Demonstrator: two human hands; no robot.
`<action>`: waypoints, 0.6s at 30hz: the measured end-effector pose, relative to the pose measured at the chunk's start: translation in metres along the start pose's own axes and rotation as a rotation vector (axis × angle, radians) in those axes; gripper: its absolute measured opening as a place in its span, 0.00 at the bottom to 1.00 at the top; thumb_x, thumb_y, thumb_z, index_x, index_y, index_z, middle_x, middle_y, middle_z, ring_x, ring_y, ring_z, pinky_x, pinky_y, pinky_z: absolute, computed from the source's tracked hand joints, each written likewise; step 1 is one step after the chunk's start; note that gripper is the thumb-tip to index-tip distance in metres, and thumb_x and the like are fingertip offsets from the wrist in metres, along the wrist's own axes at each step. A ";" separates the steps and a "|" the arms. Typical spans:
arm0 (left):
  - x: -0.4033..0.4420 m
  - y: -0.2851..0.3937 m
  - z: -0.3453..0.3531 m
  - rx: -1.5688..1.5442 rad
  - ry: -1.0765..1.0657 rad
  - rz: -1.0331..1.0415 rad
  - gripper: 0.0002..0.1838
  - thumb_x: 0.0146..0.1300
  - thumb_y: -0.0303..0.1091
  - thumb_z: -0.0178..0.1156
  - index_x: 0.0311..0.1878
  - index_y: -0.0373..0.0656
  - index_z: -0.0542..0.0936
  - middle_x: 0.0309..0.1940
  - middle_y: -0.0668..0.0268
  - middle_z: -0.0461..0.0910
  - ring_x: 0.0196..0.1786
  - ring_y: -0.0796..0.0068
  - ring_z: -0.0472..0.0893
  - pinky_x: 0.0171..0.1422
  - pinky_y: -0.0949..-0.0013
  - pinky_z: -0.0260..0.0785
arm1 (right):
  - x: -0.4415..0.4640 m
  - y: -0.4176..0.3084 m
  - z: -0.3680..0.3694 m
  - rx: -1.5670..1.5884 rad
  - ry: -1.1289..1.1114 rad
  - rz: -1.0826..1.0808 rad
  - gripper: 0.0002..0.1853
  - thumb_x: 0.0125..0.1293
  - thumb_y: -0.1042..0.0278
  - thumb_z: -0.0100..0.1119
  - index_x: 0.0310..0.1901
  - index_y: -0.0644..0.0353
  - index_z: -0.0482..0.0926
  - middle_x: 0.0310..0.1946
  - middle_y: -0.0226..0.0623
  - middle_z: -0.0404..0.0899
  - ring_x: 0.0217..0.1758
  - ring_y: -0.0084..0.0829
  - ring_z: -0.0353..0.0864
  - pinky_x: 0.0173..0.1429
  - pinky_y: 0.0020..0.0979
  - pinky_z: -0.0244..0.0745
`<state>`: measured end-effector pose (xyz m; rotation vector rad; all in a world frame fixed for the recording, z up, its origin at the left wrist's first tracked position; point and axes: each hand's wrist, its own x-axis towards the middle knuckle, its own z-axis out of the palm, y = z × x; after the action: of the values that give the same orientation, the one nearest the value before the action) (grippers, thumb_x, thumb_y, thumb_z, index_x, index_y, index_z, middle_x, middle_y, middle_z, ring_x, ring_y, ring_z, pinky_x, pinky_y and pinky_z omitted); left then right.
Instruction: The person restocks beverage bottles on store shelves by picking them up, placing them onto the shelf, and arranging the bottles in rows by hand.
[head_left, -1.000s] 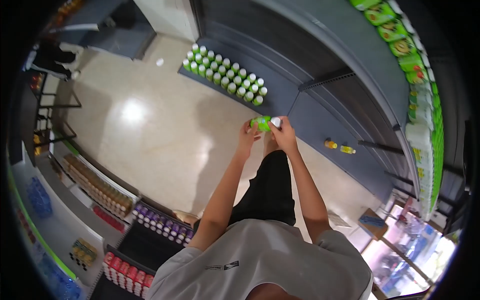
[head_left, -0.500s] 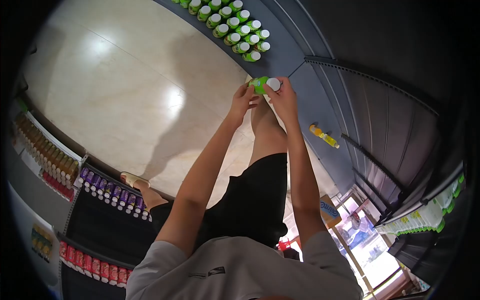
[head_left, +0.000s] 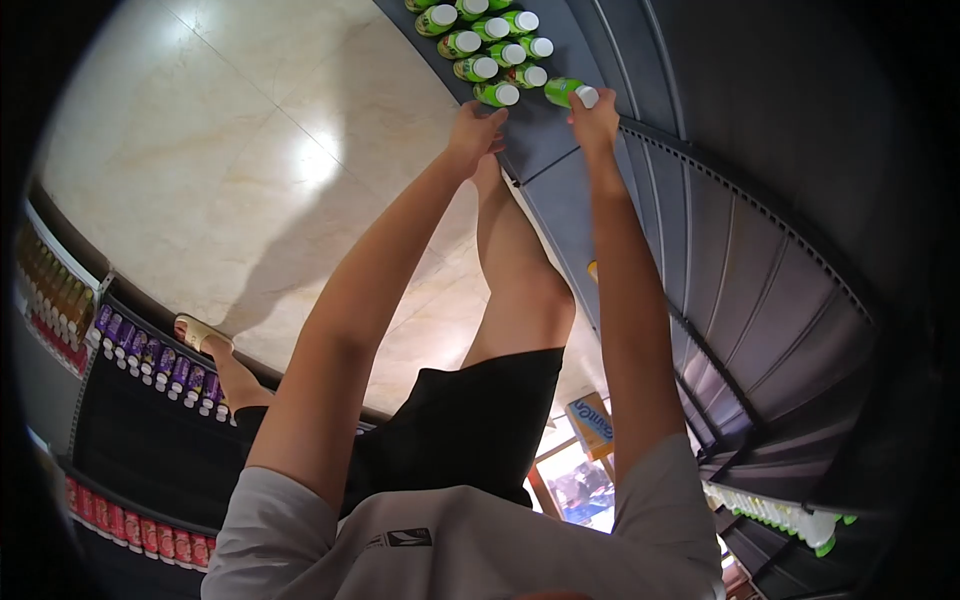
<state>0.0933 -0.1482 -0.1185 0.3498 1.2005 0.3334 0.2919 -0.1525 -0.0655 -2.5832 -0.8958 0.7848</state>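
Observation:
My right hand (head_left: 597,122) is closed around the capped end of a green bottle with a white cap (head_left: 562,92). The bottle leans over the grey shelf (head_left: 548,142), just right of several matching green bottles (head_left: 490,94) standing in rows. My left hand (head_left: 476,136) holds nothing; its fingers are apart, close to the nearest bottle of the rows at the shelf's front edge. Whether those fingertips touch that bottle, I cannot tell.
Dark shelf panels (head_left: 740,230) rise on the right. Purple containers (head_left: 160,360) and red cans (head_left: 140,530) line the shelves at lower left. A cardboard box (head_left: 592,425) is by my right arm. White bottles with green caps (head_left: 775,510) stand at lower right. My leg (head_left: 515,270) is below the hands.
Both hands have moved forward to the green bottles. My left hand has let go of the held bottle, which my right hand has carried over the shelf. The view has shifted too.

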 end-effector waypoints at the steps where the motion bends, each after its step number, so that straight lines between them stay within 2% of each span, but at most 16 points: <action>1: 0.012 0.002 0.001 0.009 0.001 -0.003 0.36 0.65 0.41 0.68 0.68 0.34 0.63 0.50 0.56 0.77 0.46 0.61 0.82 0.46 0.58 0.83 | 0.018 0.002 0.008 -0.042 0.000 -0.014 0.25 0.65 0.57 0.68 0.55 0.62 0.69 0.38 0.52 0.85 0.35 0.46 0.88 0.40 0.42 0.81; 2: 0.020 0.002 0.002 0.018 0.003 -0.010 0.36 0.64 0.40 0.68 0.67 0.32 0.63 0.48 0.56 0.78 0.44 0.61 0.82 0.44 0.57 0.84 | 0.032 0.006 0.017 -0.085 -0.002 -0.025 0.25 0.66 0.56 0.67 0.56 0.61 0.68 0.39 0.54 0.85 0.38 0.50 0.88 0.43 0.45 0.82; 5: 0.041 0.014 0.000 0.184 -0.011 0.007 0.35 0.64 0.39 0.68 0.67 0.35 0.63 0.48 0.55 0.77 0.43 0.59 0.84 0.41 0.57 0.85 | 0.075 0.023 0.050 -0.290 0.009 -0.129 0.27 0.67 0.54 0.66 0.57 0.61 0.67 0.44 0.59 0.84 0.49 0.59 0.84 0.52 0.50 0.78; 8: 0.058 0.021 -0.013 0.102 -0.191 -0.061 0.30 0.66 0.40 0.67 0.64 0.39 0.65 0.52 0.55 0.75 0.46 0.60 0.83 0.46 0.59 0.85 | 0.093 0.042 0.072 -0.101 -0.134 -0.088 0.26 0.68 0.55 0.65 0.57 0.62 0.67 0.47 0.61 0.83 0.53 0.62 0.81 0.56 0.53 0.75; 9: 0.068 0.020 -0.010 0.119 -0.152 -0.118 0.26 0.67 0.38 0.65 0.63 0.39 0.68 0.48 0.57 0.77 0.41 0.63 0.85 0.45 0.62 0.85 | 0.095 0.054 0.083 -0.126 -0.042 -0.274 0.25 0.67 0.59 0.67 0.56 0.65 0.68 0.36 0.49 0.84 0.29 0.36 0.86 0.34 0.37 0.80; 12: 0.073 0.008 -0.008 0.110 -0.153 -0.064 0.25 0.67 0.37 0.65 0.63 0.39 0.69 0.45 0.60 0.79 0.39 0.68 0.86 0.45 0.66 0.85 | 0.089 0.056 0.088 -0.152 -0.080 -0.313 0.25 0.67 0.59 0.67 0.56 0.67 0.67 0.33 0.46 0.84 0.27 0.34 0.85 0.33 0.35 0.79; 13: 0.072 0.004 -0.003 0.127 -0.075 -0.056 0.27 0.67 0.36 0.65 0.65 0.39 0.68 0.43 0.60 0.80 0.38 0.70 0.86 0.43 0.67 0.84 | 0.081 0.046 0.082 -0.110 -0.136 -0.204 0.26 0.67 0.59 0.67 0.56 0.67 0.67 0.34 0.44 0.85 0.24 0.32 0.84 0.33 0.35 0.79; 16: 0.074 -0.010 0.000 0.097 -0.033 -0.001 0.31 0.67 0.34 0.65 0.70 0.40 0.65 0.45 0.59 0.80 0.39 0.68 0.86 0.43 0.66 0.83 | 0.081 0.052 0.091 0.166 -0.129 -0.138 0.27 0.69 0.52 0.64 0.57 0.64 0.68 0.36 0.42 0.86 0.25 0.29 0.83 0.32 0.32 0.77; 18: 0.061 -0.007 -0.006 0.082 -0.020 -0.014 0.34 0.68 0.34 0.64 0.73 0.41 0.62 0.48 0.57 0.79 0.41 0.67 0.86 0.44 0.64 0.82 | 0.065 0.043 0.082 0.260 -0.203 0.076 0.29 0.70 0.48 0.63 0.58 0.65 0.67 0.31 0.41 0.85 0.26 0.29 0.83 0.30 0.32 0.77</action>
<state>0.1081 -0.1278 -0.1750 0.4145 1.1990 0.2683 0.3075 -0.1359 -0.1764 -2.3521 -0.6982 1.1210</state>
